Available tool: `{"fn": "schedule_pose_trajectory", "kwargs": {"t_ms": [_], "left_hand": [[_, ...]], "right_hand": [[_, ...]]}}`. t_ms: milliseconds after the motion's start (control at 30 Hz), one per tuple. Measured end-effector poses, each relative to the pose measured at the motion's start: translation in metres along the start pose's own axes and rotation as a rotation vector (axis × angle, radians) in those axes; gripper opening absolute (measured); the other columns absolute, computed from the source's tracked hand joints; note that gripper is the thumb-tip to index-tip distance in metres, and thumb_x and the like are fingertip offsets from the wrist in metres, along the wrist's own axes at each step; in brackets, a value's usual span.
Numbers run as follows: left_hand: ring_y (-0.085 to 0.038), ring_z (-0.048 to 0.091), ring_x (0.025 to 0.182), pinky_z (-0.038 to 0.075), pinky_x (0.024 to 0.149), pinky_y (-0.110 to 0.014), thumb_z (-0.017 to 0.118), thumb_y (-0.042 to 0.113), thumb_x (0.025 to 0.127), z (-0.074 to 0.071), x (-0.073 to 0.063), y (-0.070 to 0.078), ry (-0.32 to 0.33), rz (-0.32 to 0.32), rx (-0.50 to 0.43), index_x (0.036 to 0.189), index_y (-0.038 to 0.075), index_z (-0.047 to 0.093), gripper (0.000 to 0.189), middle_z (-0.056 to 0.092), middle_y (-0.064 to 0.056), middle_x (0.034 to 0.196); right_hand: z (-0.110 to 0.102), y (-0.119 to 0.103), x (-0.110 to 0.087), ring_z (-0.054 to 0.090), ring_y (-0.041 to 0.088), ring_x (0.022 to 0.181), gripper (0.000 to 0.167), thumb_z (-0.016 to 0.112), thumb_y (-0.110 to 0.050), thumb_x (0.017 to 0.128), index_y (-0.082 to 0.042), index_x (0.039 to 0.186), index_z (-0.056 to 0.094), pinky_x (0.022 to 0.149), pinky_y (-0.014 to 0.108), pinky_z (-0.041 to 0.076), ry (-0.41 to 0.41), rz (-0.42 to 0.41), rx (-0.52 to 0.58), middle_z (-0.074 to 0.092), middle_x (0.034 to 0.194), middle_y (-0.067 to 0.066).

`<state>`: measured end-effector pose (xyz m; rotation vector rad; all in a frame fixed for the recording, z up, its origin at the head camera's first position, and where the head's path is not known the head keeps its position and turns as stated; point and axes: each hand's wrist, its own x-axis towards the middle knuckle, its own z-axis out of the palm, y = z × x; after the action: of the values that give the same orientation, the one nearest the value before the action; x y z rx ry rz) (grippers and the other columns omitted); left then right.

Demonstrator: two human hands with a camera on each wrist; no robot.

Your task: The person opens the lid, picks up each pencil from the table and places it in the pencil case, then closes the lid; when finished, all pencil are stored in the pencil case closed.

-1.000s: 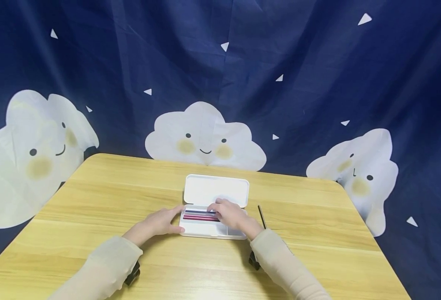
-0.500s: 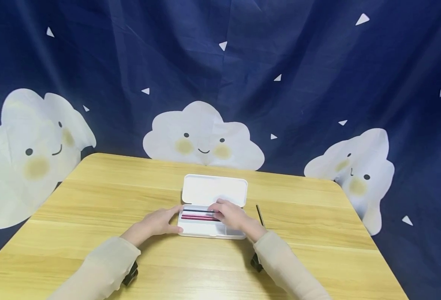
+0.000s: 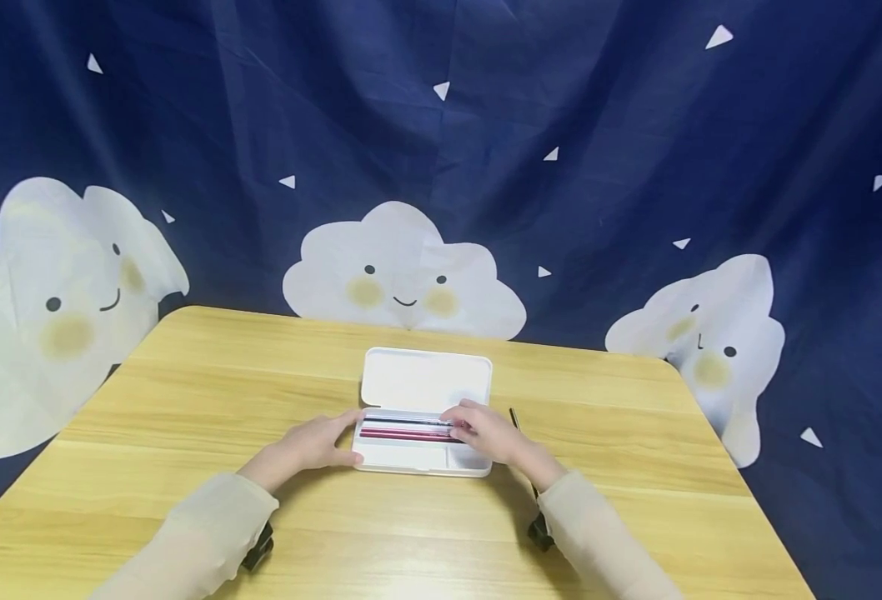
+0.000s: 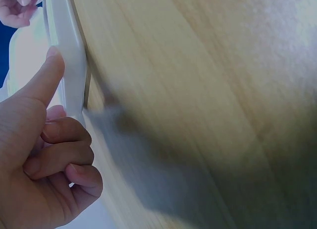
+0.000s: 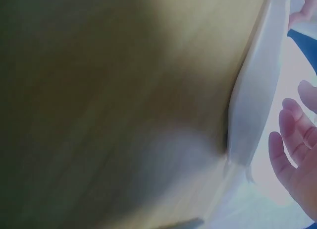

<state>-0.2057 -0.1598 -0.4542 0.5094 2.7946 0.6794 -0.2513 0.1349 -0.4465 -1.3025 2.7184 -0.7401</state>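
Observation:
A white pencil case (image 3: 403, 456) lies on the table with its lid (image 3: 426, 379) tipped back. Red pencils (image 3: 403, 434) and a dark pencil (image 3: 403, 422) lie side by side in its back compartment. My left hand (image 3: 317, 443) holds the case's left end between thumb and fingers; in the left wrist view its thumb (image 4: 52, 65) sits on the front wall. Over the case's right part is my right hand (image 3: 489, 433), covering the pencils' right ends. Its fingers (image 5: 282, 162) are relaxed in the right wrist view, with nothing between them.
A thin dark stick (image 3: 514, 418) lies on the wooden table (image 3: 636, 500) right of the case, partly behind the right wrist. A dark blue curtain (image 3: 576, 100) with white clouds hangs behind the far table edge. Each wrist wears a black camera (image 3: 540, 532).
My right hand has moved right along the case, and its fingers have loosened. More of the pencils and the front compartment now shows. My left hand stays on the left end.

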Motion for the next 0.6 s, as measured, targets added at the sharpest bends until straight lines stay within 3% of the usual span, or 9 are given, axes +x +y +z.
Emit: {"fn": "schedule_pose_trajectory", "kwargs": {"t_ms": [367, 600], "left_hand": [[-0.04, 0.056, 0.101, 0.046, 0.077, -0.052, 0.072, 0.037, 0.075, 0.0, 0.0, 0.0, 0.01, 0.019, 0.002, 0.136, 0.01, 0.041, 0.074, 0.058, -0.024, 0.116], [-0.04, 0.055, 0.104, 0.045, 0.079, -0.052, 0.072, 0.037, 0.075, 0.0, 0.001, -0.001, 0.003, 0.007, 0.002, 0.136, 0.009, 0.04, 0.074, 0.057, -0.023, 0.119]], "right_hand": [[-0.011, 0.016, -0.028, 0.052, 0.011, 0.076, 0.025, 0.056, -0.006, 0.088, 0.001, 0.112, 0.059, 0.069, 0.025, 0.045, 0.003, 0.117, 0.117, 0.056, 0.084, 0.0], [-0.014, 0.025, -0.041, 0.05, 0.009, 0.075, 0.025, 0.057, -0.004, 0.088, 0.002, 0.112, 0.059, 0.068, 0.024, 0.045, 0.028, 0.126, 0.171, 0.056, 0.085, 0.001]]}}
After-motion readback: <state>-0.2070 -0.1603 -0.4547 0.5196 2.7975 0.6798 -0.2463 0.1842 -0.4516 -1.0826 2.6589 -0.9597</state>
